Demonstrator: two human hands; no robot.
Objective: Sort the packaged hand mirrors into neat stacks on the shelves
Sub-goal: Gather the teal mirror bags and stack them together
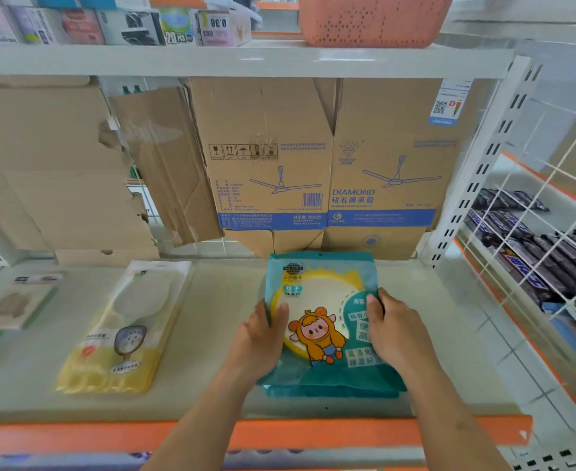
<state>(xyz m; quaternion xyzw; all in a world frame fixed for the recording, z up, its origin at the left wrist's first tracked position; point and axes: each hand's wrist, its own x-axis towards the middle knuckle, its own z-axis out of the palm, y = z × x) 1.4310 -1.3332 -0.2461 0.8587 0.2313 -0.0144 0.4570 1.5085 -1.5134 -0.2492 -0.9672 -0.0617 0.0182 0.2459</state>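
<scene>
A teal mirror package [319,300] with a yellow round mirror and a cartoon figure lies on top of a stack of like teal packages [331,389] on the shelf [218,334]. My left hand [263,338] grips its left edge, thumb on top. My right hand [390,331] grips its right edge, fingers curled over the front. To the left lies a stack of yellow packaged hand mirrors [120,331] with long handles. Further left a green-edged package [14,304] lies flat, blurred.
Flattened cardboard fan boxes [327,164] stand against the back of the shelf. An orange shelf lip [75,436] runs along the front. A wire grid [535,266] on the right divides off dark snack packs [535,253]. An orange basket [375,18] sits on the shelf above.
</scene>
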